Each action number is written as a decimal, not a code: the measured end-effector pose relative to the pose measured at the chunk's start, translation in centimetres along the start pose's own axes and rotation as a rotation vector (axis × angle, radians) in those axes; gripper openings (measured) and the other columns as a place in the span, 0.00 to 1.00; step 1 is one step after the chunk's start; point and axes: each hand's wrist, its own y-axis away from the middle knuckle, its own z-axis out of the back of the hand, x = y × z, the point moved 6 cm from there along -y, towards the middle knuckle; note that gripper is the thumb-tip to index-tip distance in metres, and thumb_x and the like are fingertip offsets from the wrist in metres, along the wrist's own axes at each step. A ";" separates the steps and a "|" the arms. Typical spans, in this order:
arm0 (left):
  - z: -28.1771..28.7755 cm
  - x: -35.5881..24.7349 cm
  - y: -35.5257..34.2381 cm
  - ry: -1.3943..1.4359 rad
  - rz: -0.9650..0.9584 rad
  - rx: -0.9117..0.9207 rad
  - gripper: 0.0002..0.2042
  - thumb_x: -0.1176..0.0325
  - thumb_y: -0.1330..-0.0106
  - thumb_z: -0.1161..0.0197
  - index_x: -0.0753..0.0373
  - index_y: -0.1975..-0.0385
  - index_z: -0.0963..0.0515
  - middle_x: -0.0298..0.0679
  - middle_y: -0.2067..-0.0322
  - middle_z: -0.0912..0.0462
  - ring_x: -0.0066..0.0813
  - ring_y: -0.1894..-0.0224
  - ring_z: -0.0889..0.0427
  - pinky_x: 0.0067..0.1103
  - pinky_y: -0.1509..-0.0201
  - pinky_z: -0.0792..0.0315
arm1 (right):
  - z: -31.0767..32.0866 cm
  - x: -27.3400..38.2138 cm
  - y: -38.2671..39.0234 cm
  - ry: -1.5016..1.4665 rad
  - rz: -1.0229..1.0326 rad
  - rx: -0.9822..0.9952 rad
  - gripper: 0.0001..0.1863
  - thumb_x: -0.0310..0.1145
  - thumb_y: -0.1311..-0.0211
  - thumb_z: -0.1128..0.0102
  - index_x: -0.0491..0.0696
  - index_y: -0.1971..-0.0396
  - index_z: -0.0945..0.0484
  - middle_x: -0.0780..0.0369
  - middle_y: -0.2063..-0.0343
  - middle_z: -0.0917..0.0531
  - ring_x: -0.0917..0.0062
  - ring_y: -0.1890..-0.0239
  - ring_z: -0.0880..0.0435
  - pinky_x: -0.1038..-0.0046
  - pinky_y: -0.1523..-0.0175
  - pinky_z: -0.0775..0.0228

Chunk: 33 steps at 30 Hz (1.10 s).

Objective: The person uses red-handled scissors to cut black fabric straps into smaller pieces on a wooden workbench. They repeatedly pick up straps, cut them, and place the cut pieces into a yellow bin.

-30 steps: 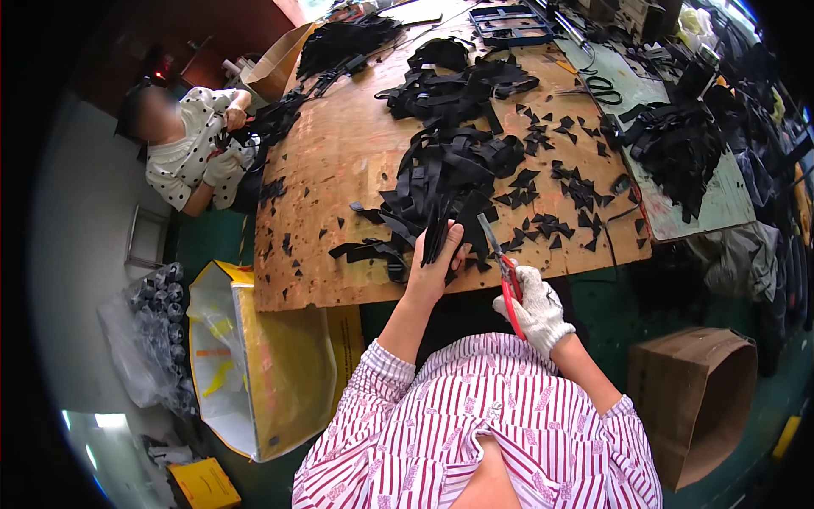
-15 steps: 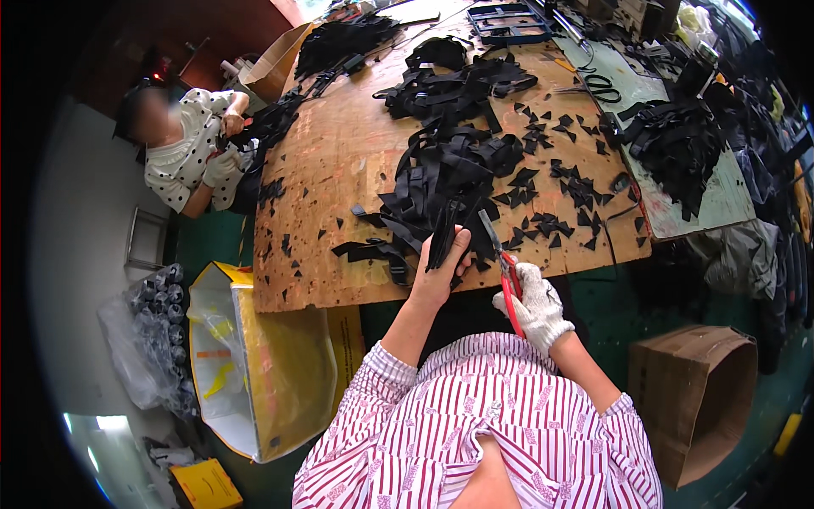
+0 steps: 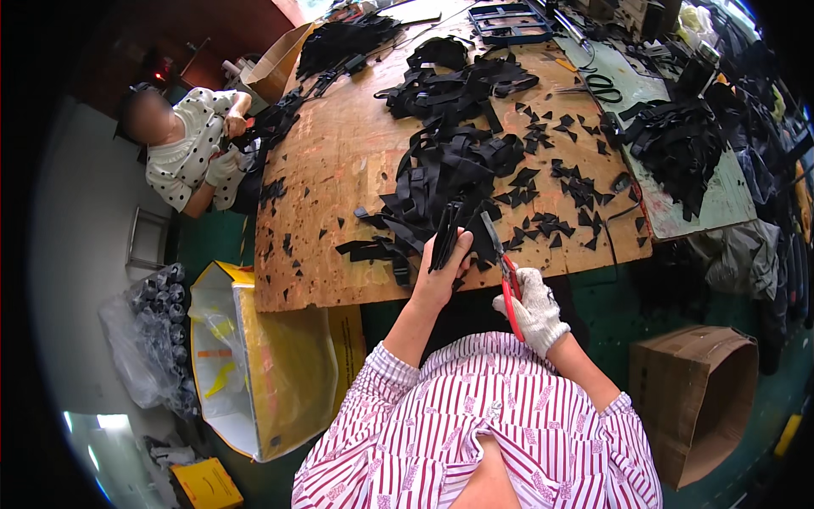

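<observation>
left hand [image 3: 434,280]: partly hidden by black strips [image 3: 444,238] | co-worker's face [image 3: 149,117]: blurred

Left hand [image 3: 439,276] with black strips [image 3: 446,237] shifted slightly rightward since earlier

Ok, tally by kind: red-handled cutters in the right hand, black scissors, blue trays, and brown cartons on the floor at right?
Red-handled cutters: 1
Black scissors: 1
Blue tray: 1
Brown carton: 1
Total: 4
</observation>
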 end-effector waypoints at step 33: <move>0.3 0.6 0.3 -0.190 -0.091 0.074 0.11 0.61 0.35 0.42 0.59 0.75 0.31 0.26 0.85 0.36 0.11 0.83 0.37 0.12 0.81 0.46 | -1.8 -1.5 -0.3 -0.273 -0.114 0.074 0.19 0.32 0.49 0.36 0.44 0.62 0.36 0.64 0.78 0.27 0.82 0.78 0.27 0.77 0.71 0.32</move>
